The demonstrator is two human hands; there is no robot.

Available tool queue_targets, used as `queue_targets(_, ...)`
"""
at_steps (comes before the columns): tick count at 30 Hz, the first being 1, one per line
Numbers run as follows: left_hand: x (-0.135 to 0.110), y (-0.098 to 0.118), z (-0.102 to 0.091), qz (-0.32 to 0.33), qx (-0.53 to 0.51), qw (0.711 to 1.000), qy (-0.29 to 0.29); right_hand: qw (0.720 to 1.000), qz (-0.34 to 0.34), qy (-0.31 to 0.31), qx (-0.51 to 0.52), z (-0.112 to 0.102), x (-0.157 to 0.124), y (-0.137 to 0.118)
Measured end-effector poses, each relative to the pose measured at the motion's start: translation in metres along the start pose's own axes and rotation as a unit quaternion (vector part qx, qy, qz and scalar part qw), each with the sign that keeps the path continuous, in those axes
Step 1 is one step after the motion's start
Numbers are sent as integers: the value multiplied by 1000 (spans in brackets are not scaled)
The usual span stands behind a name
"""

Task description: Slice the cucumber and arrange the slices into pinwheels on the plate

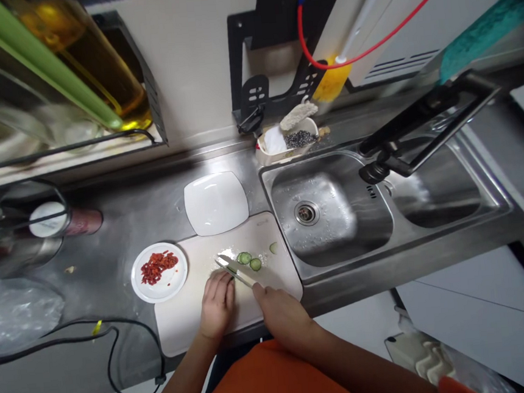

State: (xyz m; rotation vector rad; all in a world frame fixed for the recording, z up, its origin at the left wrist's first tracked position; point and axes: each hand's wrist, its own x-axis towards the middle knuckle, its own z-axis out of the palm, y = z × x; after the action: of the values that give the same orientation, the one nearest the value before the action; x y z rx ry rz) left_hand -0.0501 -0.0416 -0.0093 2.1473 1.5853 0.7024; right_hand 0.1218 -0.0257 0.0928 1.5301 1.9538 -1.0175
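A white cutting board (185, 316) lies on the steel counter. My right hand (281, 311) is closed round the handle of a knife (234, 269) whose blade points up and left across the board. My left hand (217, 303) rests with curled fingers on the board beside the blade, over a green vegetable that it mostly hides. Cut cucumber slices (249, 260) lie just right of the blade tip, and one more piece (273, 247) sits further right.
A round white plate (160, 288) with chopped red pieces (158, 267) touches the board's left edge. A square white plate (215, 203) stands behind the board. A double sink (337, 214) with a black tap (421, 127) is on the right. A black cable (114, 350) loops at the left front.
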Motion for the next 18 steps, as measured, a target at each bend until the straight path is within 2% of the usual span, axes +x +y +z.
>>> queue_targets(11,2,2,-1,-1,-10,1000,-4,1000,-15,-1,24,-1,15,-2)
queue_targets(18,3,2,-1,3,-13,1000,-5,999,-27,12,44,9,31,-1)
